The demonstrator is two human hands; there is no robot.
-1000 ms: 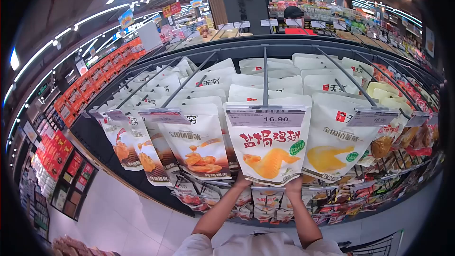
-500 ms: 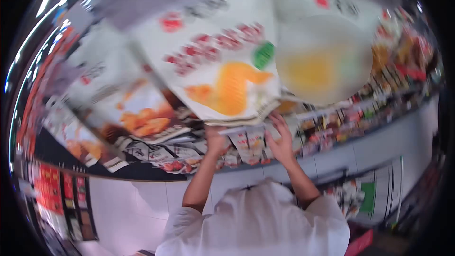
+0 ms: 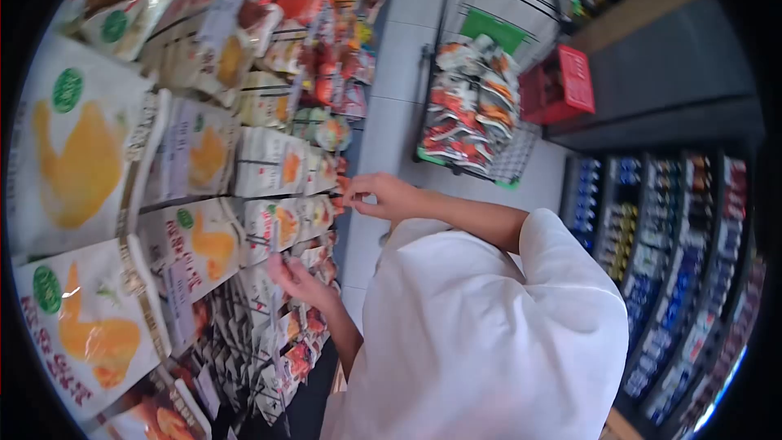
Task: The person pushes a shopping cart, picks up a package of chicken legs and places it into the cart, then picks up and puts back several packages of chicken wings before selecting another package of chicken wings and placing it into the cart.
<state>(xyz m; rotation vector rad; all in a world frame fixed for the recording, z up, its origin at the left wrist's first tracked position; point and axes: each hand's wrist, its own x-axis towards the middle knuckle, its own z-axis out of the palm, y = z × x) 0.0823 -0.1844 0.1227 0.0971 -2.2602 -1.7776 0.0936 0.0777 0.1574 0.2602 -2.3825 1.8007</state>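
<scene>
My left hand (image 3: 303, 281) is stretched toward the shelf at left, its fingers extended and apart. Its fingertips are right by a white food packet (image 3: 281, 226) with an orange picture. Higher up, my right hand (image 3: 383, 197) hovers at the shelf's front edge beside small packets (image 3: 322, 173). Its fingers curl toward the thumb in a loose loop, and I cannot tell whether anything is pinched there. Larger white pouches (image 3: 81, 155) showing yellow poultry pieces hang in rows farther left. A price tag (image 3: 181, 285) overlaps a similar pouch (image 3: 208, 240).
A shopping cart (image 3: 521, 159) stands in the aisle beyond my right arm, with several packets (image 3: 472, 106) inside. Next to it is a red basket or box (image 3: 577, 77). Shelves of bottles or cans (image 3: 664, 269) line the right side. Pale floor tiles (image 3: 407, 49) run between.
The view has swung round, so the pouches that filled the top now lie at left and the cart shows fully. My right hand's fingers, spread before, are now curled.
</scene>
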